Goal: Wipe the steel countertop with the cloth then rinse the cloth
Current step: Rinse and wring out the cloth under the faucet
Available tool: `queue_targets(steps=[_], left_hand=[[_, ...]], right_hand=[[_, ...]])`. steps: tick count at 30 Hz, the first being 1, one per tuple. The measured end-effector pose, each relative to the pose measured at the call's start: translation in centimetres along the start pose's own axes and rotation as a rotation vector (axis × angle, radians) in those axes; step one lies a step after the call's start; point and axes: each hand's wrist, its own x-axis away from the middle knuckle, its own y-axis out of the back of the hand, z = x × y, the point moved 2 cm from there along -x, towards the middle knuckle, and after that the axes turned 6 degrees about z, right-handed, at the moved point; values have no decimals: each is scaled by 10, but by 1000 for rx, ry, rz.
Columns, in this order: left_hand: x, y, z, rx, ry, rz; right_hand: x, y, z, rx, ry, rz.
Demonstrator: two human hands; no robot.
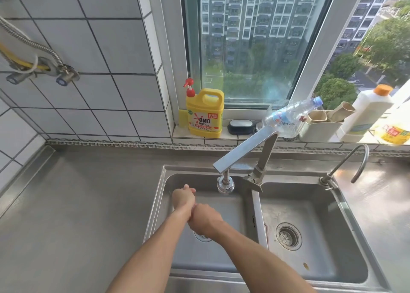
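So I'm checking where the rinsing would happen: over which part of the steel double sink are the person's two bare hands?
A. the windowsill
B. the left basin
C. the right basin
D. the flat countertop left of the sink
B: the left hand and right hand meet over the left basin, beside the steel tap's spout; the right basin holds no hand.

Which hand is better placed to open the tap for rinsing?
Probably the right hand: it lies on the same side as the tap; the left hand would have to cross over it.
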Motion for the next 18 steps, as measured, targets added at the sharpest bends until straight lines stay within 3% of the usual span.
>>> queue_targets(steps=[6,11,15,18], left_hand=[[3,-6,-3,-249,-36,98],[13,-14,-19,-389,-261,18],[16,-4,-28,-21,-159,309],[25,15,-37,239,-139,545]], right_hand=[[6,-3,-3,177,-20,-42],[12,9,-5,202,-27,-197],[23,27,-9,-25,-5,-164],[35,38,-9,-498,78,-24]])
